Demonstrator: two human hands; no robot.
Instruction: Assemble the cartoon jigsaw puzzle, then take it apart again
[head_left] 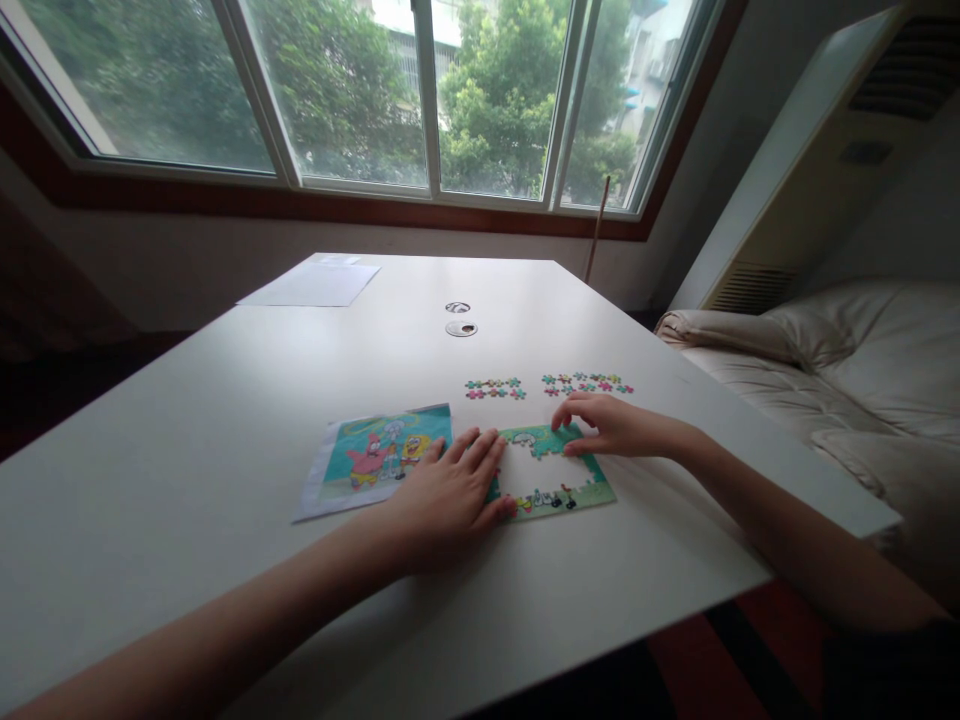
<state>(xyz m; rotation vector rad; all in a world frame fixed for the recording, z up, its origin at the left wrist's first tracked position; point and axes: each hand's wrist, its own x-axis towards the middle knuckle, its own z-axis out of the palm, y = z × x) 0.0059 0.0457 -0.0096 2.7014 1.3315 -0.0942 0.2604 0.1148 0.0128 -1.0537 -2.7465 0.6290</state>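
Observation:
A partly assembled jigsaw puzzle lies on the white table, its border joined around a bare white middle. My left hand rests flat with fingers stretched across the puzzle's left side, hiding part of it. Over the upper right of the puzzle, my right hand has its fingers bent and its thumb apart from them, fingertips at the teal pieces; no piece shows between them. Left of the puzzle is a cartoon picture sheet, its right part beside my left hand. Loose puzzle pieces lie beyond in a left group and a right group.
Two small round items lie farther back on the white table. A sheet of paper is at its far left corner. A cream sofa stands along the right, and a window is beyond the table.

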